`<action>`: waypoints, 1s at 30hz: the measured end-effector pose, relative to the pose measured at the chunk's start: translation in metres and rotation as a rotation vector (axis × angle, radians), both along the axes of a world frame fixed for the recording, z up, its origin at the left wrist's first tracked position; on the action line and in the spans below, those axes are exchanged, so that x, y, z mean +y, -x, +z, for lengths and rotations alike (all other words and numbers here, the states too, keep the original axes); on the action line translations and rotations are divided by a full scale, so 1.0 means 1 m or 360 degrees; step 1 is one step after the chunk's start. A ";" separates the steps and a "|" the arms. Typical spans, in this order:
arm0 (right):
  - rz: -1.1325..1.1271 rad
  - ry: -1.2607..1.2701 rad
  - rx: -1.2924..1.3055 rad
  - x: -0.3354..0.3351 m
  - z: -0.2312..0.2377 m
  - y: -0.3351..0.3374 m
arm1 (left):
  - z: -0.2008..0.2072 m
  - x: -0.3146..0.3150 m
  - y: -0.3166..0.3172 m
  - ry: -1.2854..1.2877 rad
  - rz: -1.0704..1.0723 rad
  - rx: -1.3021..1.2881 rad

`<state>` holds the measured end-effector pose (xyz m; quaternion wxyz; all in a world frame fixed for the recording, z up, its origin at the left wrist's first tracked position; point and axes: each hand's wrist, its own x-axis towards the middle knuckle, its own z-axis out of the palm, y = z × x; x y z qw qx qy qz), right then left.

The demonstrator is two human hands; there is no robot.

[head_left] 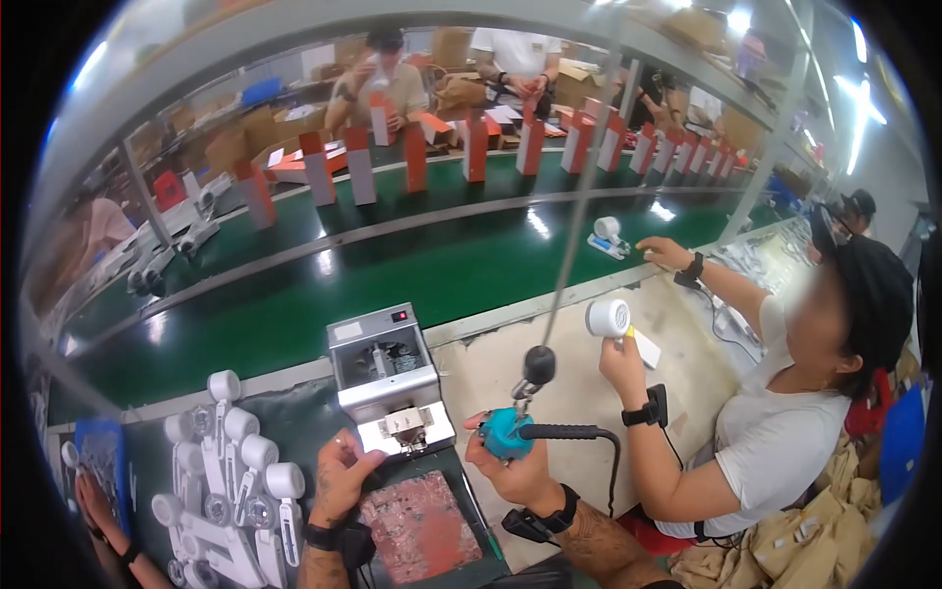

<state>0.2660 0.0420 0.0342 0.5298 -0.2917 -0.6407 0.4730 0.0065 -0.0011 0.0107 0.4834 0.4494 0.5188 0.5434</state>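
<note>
My right hand (520, 473) is wrapped round a teal electric screwdriver (507, 435), which hangs from a cable with a black ball and has a black cord off to the right. Its lower end is hidden by my hand. My left hand (339, 476) is beside the front of a grey screw feeder (383, 368), its thumb apart from the bent fingers and nothing visible in them. Below and between my hands lies a worn reddish mat (422, 527). Several white handheld devices with round heads (235, 471) lie to the left of my left hand.
A green conveyor belt (471, 265) runs across, with upright orange-and-white boxes (475, 152) on its far side. At right a co-worker holds a white device (608, 318) and reaches toward another (609, 238). A blue tray (101, 466) and another person's hand are far left.
</note>
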 end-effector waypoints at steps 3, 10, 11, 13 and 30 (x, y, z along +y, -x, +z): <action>0.0010 0.0048 0.0079 -0.003 -0.002 0.001 | 0.005 -0.003 0.000 0.0008 0.0018 0.0041; 0.0025 0.0001 0.0051 0.003 -0.002 0.003 | 0.003 0.000 0.001 0.0010 0.0001 0.0027; 0.0014 -0.0003 0.0050 0.003 0.000 0.001 | 0.003 0.001 -0.001 0.0006 -0.0010 0.0027; 0.0003 -0.0060 0.0068 0.003 0.003 0.004 | 0.000 0.001 0.002 -0.0018 -0.0015 0.0065; 0.0096 0.0041 0.0123 -0.008 0.000 0.007 | -0.006 -0.006 0.007 -0.0040 -0.0042 0.0145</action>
